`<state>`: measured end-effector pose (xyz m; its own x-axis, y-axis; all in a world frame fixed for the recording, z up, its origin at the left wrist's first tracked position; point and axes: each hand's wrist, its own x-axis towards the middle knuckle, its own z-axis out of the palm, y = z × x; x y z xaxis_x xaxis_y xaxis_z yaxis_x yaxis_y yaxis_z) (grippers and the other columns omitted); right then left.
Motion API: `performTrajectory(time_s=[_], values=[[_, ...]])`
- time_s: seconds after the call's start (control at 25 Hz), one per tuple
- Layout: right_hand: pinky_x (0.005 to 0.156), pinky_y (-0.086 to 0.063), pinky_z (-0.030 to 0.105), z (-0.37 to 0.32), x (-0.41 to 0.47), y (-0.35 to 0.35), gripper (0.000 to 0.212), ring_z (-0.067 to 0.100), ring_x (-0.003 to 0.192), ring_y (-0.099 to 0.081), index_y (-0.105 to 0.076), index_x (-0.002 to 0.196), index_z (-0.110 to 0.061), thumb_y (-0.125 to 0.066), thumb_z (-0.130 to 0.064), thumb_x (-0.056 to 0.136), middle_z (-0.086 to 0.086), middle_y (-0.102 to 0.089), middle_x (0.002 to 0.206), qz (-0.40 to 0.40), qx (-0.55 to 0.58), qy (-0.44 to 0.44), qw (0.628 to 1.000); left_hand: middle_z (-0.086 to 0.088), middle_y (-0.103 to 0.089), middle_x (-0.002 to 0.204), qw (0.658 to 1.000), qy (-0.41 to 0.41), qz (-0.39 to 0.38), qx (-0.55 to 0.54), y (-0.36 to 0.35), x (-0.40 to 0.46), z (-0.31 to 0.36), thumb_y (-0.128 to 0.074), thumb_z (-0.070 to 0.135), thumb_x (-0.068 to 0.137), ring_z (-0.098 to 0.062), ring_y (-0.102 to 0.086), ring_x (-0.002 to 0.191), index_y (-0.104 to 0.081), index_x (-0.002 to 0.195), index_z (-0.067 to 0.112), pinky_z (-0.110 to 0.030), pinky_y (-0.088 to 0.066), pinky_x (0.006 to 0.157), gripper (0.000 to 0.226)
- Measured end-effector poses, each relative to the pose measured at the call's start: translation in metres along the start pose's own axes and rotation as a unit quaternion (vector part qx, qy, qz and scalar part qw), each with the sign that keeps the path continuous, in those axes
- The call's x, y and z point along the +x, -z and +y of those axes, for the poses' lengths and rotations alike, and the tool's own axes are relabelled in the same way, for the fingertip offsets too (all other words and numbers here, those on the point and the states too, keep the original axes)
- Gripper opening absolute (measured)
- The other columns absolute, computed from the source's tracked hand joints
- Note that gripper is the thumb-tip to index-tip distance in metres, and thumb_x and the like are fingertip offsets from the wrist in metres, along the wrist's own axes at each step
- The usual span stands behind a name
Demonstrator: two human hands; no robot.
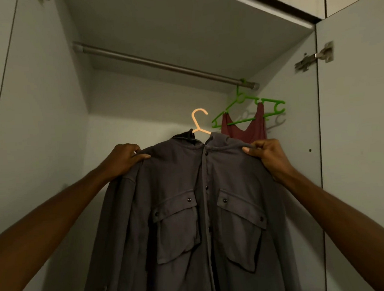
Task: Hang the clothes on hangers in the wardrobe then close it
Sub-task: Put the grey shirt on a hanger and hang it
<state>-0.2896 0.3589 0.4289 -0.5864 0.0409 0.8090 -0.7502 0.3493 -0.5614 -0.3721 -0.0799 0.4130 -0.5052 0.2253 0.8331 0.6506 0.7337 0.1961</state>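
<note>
Both hands pinch the grey shirt [204, 203] at its shoulders: left hand [124, 159], right hand [266, 156]; soft, floppy, prob. light. Better hold looks like the peach hanger [199, 122] hook at 12 o'clock, under the rail [158, 63].

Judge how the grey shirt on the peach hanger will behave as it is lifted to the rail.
Probably floppy: the grey shirt sags in folds below both hands. The peach hanger likely keeps its shoulders spread. It may swing or slip sideways, since the hook is free.
</note>
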Motion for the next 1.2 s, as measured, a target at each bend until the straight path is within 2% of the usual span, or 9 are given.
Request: performTrajectory(time_s=[0.12,0.24,0.52,0.64,0.68,0.76,0.84,1.04,1.2], values=[[0.065,-0.052,0.031,-0.012,0.023,0.005,0.021,0.024,0.067,-0.064,-0.073,0.087,0.009,-0.077,-0.012,0.088,0.024,-0.071,0.078,0.034,-0.017,0.019,0.999,0.000,-0.060,0.068,1.000,-0.002,0.019,0.002,-0.009,0.031,-0.001,-0.066,0.038,0.097,-0.015,-0.056,0.066,-0.069,0.080,0.004,-0.034,-0.041,0.070,0.038],[0.070,-0.055,0.033,-0.014,0.046,0.012,0.016,0.022,0.071,-0.067,-0.078,0.090,0.004,-0.077,-0.011,0.088,0.020,-0.076,0.084,0.053,-0.036,0.042,0.997,-0.010,-0.065,0.077,1.000,0.005,0.017,0.001,-0.020,0.061,-0.005,-0.066,0.036,0.098,-0.025,-0.059,0.074,-0.071,0.086,-0.001,-0.036,-0.043,0.072,0.040],[0.072,-0.052,0.035,0.006,0.101,0.016,0.007,0.018,0.070,-0.067,-0.081,0.084,-0.006,-0.079,-0.012,0.087,0.017,-0.076,0.082,0.065,-0.080,0.083,0.991,-0.006,-0.058,0.063,0.999,0.028,0.021,-0.014,-0.051,0.115,-0.024,-0.067,0.041,0.096,-0.021,-0.055,0.066,-0.060,0.063,0.010,-0.034,-0.041,0.067,0.045],[0.101,-0.050,0.035,0.006,0.130,0.021,0.014,-0.002,0.073,-0.065,-0.079,0.084,0.002,-0.079,-0.012,0.086,0.024,-0.075,0.088,0.078,-0.098,0.105,0.987,-0.004,-0.062,0.068,0.998,0.029,0.043,-0.033,-0.062,0.142,-0.028,-0.067,0.038,0.097,-0.020,-0.058,0.071,-0.065,0.068,0.011,-0.033,-0.040,0.070,0.039],[0.102,-0.050,0.038,0.005,0.139,0.022,0.015,0.000,0.074,-0.065,-0.079,0.083,0.002,-0.080,-0.013,0.085,0.024,-0.075,0.086,0.085,-0.105,0.108,0.985,-0.009,-0.066,0.073,0.998,0.027,0.043,-0.035,-0.066,0.153,-0.030,-0.066,0.037,0.097,-0.024,-0.061,0.076,-0.069,0.074,0.005,-0.035,-0.043,0.072,0.040],[0.085,-0.057,0.046,0.003,0.150,0.024,0.014,0.017,0.073,-0.068,-0.079,0.080,-0.003,-0.083,-0.016,0.083,0.019,-0.075,0.080,0.101,-0.125,0.101,0.982,-0.018,-0.071,0.085,0.998,0.025,0.044,-0.047,-0.075,0.173,-0.034,-0.065,0.036,0.098,-0.031,-0.065,0.084,-0.075,0.088,-0.004,-0.040,-0.048,0.078,0.042],[0.074,-0.059,0.047,0.001,0.162,0.029,0.012,0.023,0.070,-0.069,-0.079,0.078,-0.005,-0.083,-0.016,0.082,0.016,-0.075,0.077,0.117,-0.134,0.102,0.979,-0.021,-0.072,0.089,0.997,0.018,0.042,-0.061,-0.090,0.195,-0.035,-0.064,0.032,0.100,-0.033,-0.065,0.086,-0.075,0.091,-0.005,-0.039,-0.048,0.078,0.039],[0.064,-0.053,0.041,-0.003,0.185,0.041,0.022,0.023,0.063,-0.063,-0.076,0.067,-0.005,-0.085,-0.021,0.078,0.023,-0.071,0.072,0.158,-0.205,0.088,0.962,-0.019,-0.070,0.081,0.995,0.014,0.022,-0.099,-0.132,0.250,-0.036,-0.064,0.030,0.100,-0.035,-0.065,0.082,-0.073,0.081,-0.004,-0.033,-0.042,0.068,0.040],[0.067,-0.055,0.040,-0.010,0.198,0.044,0.021,0.023,0.062,-0.064,-0.076,0.062,-0.008,-0.086,-0.020,0.076,0.018,-0.071,0.068,0.174,-0.247,0.080,0.950,-0.024,-0.072,0.087,0.992,0.014,0.007,-0.126,-0.162,0.282,-0.033,-0.066,0.031,0.099,-0.035,-0.065,0.083,-0.075,0.087,-0.007,-0.032,-0.041,0.065,0.041]])
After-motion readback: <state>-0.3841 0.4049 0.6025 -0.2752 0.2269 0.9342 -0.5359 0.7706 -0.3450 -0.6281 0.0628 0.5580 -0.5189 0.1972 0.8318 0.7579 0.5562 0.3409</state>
